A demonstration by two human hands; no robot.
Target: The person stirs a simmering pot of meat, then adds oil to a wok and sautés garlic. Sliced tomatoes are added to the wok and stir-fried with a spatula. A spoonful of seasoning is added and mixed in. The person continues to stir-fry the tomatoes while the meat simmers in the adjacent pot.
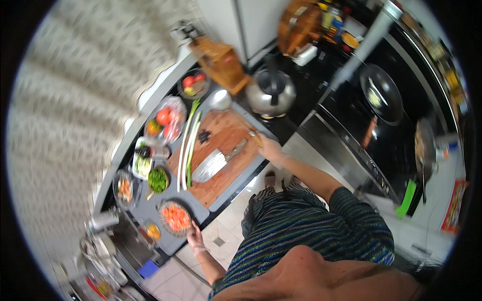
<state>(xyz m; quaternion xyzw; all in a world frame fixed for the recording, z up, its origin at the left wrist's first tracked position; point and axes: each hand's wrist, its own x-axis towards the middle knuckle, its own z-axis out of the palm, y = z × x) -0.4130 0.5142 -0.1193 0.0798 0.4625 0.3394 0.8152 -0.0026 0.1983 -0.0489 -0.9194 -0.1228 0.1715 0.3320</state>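
My left hand [196,237], in a clear glove, grips the rim of a ribbed glass bowl [161,222] of diced orange-red pieces at the counter edge. Over the right side of the wooden cutting board [222,192], my gloved right hand [270,150] is closed on the wooden handle of a metal ladle [220,100], whose bowl lies past the board's far edge. A cleaver [211,165] with a riveted handle rests flat on the board. Beside it are long green onions [187,154] and a small dark heap [204,136].
Beyond the board stand a kettle [271,94], a knife block [222,64] and bagged tomatoes [165,117]. Chopped greens [158,180] and a white container [142,169] are at left. On the stove to the right sit a frying pan [391,101] and another pan [425,150].
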